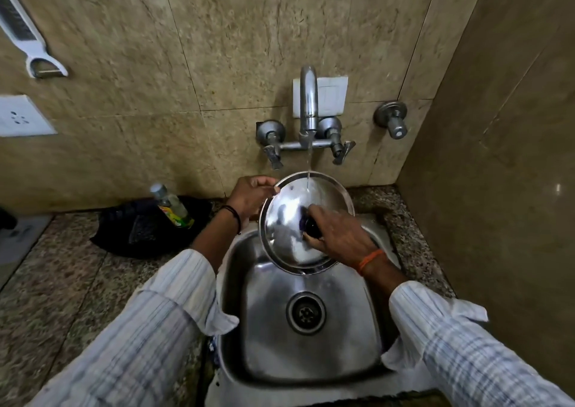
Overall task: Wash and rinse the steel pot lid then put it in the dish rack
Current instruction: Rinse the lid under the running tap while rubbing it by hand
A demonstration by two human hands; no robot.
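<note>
The round steel pot lid [287, 216] is tilted over the back of the steel sink [267, 338], its top side facing me. A thin stream of water from the tap [308, 101] lands on its upper part. My right hand [337, 235] grips the dark knob at the lid's middle. My left hand [250, 196] holds the lid's upper-left rim from behind. Water drips off the lid's lower edge into the sink.
A black cloth [137, 229] with a soap bottle [172, 204] on it lies on the granite counter left of the sink. Tap handles [337, 149] stick out from the tiled wall. A peeler [34, 48] hangs at the upper left. A side wall stands close on the right.
</note>
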